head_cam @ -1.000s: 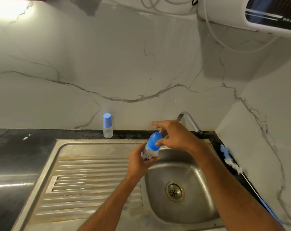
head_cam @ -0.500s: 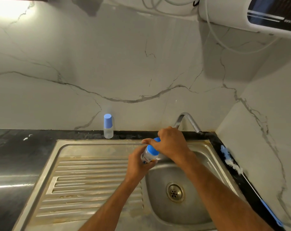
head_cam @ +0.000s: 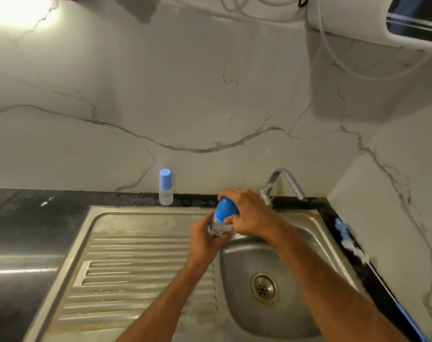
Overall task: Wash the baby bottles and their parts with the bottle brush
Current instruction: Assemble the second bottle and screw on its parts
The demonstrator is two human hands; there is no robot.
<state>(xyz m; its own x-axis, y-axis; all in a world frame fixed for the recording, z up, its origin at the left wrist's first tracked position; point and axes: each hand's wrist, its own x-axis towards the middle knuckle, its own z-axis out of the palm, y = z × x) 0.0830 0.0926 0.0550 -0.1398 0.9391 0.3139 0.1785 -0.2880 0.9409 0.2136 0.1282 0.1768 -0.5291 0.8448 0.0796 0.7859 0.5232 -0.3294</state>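
**Both hands on the capped bottle above the sink**

We are curling the fingers (head_cam: pixel 231 219) of our right hand (head_cam: pixel 249 213) over the blue cap (head_cam: pixel 224 209), thumb and fingertips gripping its sides. Our left hand (head_cam: pixel 201 240) is wrapping around the clear body of the baby bottle (head_cam: pixel 218 228) just below, holding it tilted, cap pointing up and toward the wall. We are keeping the bottle in the air over the back left edge of the basin of the steel sink (head_cam: pixel 316 233), beside the ribbed drainboard (head_cam: pixel 140 272). A second bottle (head_cam: pixel 165 187) with a pale blue cap is standing upright on the dark counter (head_cam: pixel 24 223) against the marble wall, well apart from our hands. The tap (head_cam: pixel 282 180) is arching behind our right hand. The bottle brush (head_cam: pixel 350 243) is lying along the counter edge on the right, its blue and white bristles nearest the tap.
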